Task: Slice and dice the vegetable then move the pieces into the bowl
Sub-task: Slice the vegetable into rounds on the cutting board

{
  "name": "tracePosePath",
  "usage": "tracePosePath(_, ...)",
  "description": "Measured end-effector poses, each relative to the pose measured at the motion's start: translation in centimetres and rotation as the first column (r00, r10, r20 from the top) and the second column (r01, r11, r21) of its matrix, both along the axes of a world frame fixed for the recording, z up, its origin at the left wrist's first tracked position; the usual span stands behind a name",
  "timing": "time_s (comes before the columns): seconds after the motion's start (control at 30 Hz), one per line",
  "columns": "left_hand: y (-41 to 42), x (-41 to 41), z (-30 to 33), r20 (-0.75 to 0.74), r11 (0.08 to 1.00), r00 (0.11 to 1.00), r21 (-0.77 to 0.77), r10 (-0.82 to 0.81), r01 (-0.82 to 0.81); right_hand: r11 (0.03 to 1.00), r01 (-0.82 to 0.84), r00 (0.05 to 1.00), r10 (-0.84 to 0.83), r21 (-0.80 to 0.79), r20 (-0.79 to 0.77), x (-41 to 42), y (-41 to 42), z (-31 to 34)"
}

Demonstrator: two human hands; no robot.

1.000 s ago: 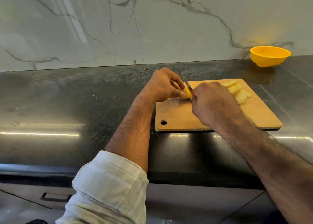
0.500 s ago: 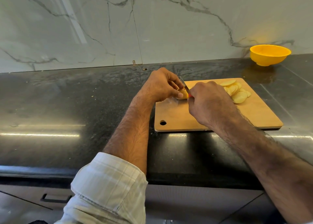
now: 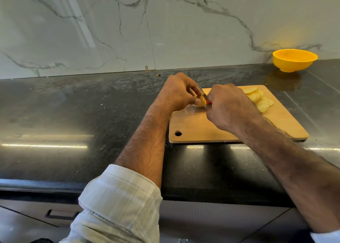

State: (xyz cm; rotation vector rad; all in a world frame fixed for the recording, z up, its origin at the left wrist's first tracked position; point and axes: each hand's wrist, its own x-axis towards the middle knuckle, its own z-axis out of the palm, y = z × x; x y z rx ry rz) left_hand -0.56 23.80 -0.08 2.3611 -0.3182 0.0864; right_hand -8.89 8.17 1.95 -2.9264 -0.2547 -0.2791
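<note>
A small end piece of peeled potato sits on the wooden cutting board, pinched by my left hand between thumb and fingers. My right hand grips a knife with a red handle; its blade stands against the right side of the potato piece. Several pale round slices lie fanned out on the board behind my right hand, partly hidden by it. A yellow bowl stands at the back right of the counter, against the wall.
The board lies on a dark glossy stone counter that runs far to the left. A marble wall closes the back. Below the counter's front edge are cabinet fronts with a drawer handle.
The knife blade has kept working at the potato piece, with both hands staying close together. The slices and bowl have not moved.
</note>
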Motion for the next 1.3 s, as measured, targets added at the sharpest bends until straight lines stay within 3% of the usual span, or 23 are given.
tracePosePath(0.53, 0.2, 0.3, 0.0, 0.001, 1.0, 1.0, 0.01, -0.018, 0.018, 0.993, 0.018, 0.998, -0.025, -0.118, -0.065, -0.5, 0.6, -0.7)
tracePosePath(1.0, 0.6, 0.9, -0.6, -0.012, 0.999, 1.0, -0.037, -0.019, 0.019, 0.995, 0.028, 0.993, -0.039, -0.095, -0.114, -1.2, 0.6, -1.8)
tracePosePath(1.3, 1.0, 1.0, -0.8, -0.001, 0.999, 0.999, -0.007, -0.052, 0.052, 0.997, 0.08, 0.995, -0.079, -0.005, 0.066, -1.3, -0.3, -1.6)
